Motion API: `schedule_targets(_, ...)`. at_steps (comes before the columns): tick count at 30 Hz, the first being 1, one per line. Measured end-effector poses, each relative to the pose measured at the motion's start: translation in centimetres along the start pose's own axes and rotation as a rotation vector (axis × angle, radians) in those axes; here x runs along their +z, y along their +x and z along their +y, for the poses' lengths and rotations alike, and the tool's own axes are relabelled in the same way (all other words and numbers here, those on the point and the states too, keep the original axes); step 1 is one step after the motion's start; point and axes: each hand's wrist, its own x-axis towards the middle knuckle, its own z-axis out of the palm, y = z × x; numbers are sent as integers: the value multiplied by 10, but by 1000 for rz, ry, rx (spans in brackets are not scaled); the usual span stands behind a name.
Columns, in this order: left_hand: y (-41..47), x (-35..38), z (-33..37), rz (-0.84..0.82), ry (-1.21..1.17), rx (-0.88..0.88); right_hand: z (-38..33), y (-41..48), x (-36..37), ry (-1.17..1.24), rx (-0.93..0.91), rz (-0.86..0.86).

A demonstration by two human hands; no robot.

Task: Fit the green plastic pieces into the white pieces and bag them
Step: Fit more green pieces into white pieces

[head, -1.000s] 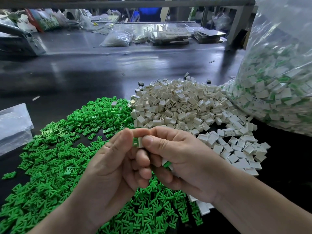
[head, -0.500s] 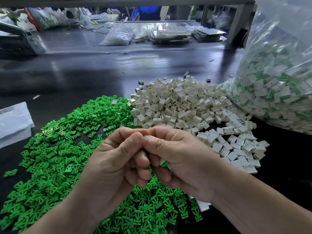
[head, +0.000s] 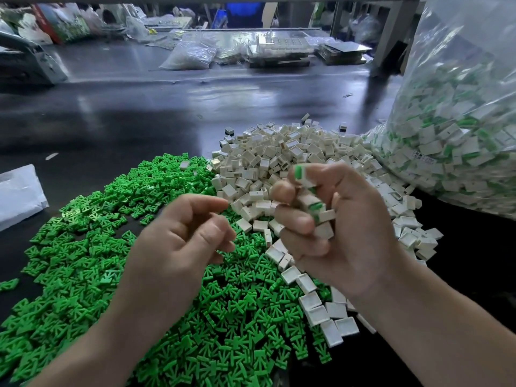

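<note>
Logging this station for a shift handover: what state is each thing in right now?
left hand: loosely curled, holding nothing.
right hand: gripping several assembled pieces.
assembled pieces: green inside white, held.
green pieces: loose heap.
white pieces: loose heap, unfilled.
clear bag: well filled with assembled pieces.

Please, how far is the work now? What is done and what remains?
Done: many fitted pieces sit in the clear bag. In hand: the right hand grips a small batch; the left hand holds nothing. Left: a large green pile and a white pile lie loose on the table, so much remains.
</note>
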Motion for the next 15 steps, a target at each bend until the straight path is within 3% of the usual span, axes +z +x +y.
schedule_targets(3,-4,6,-6,-146,577,280,-3,3,-4,53,-35,113)
schedule_targets(6,-3,18,-10,-391,847,409,1,6,-6,18,-13,160)
schedule_targets(11,1,16,-10,-497,936,454,2,9,-11,-93,31,254)
schedule_targets(15,3,14,-11,-369,842,504,2,11,-14,-161,63,282)
